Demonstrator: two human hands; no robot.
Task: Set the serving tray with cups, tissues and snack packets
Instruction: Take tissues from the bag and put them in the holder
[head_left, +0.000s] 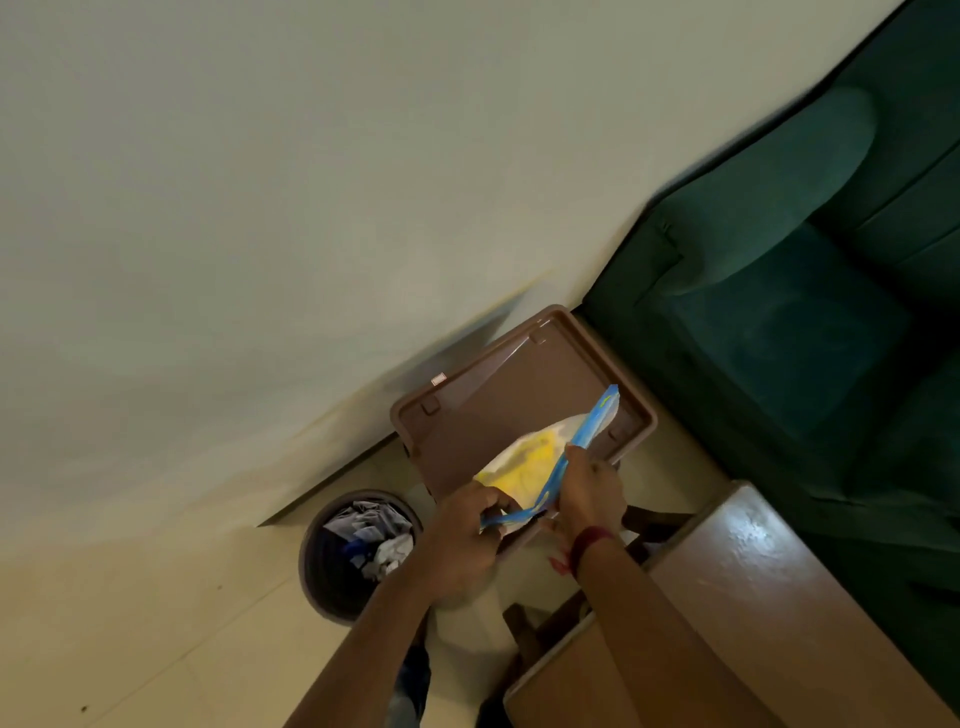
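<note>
A brown plastic serving tray (498, 395) is in the middle of the view, tilted, its near edge hidden behind my hands. Over it I hold a snack packet (540, 457), yellow and white with a blue edge. My left hand (457, 540) grips the packet's near end and seems to hold the tray's near edge too. My right hand (592, 488), with a red thread on its wrist, pinches the blue edge. No cups or tissues are in view.
A round waste bin (358, 551) with crumpled paper and wrappers stands on the pale floor at lower left. A wooden table corner (748, 582) is at lower right. A dark green sofa (800, 291) fills the right side, a plain wall the upper left.
</note>
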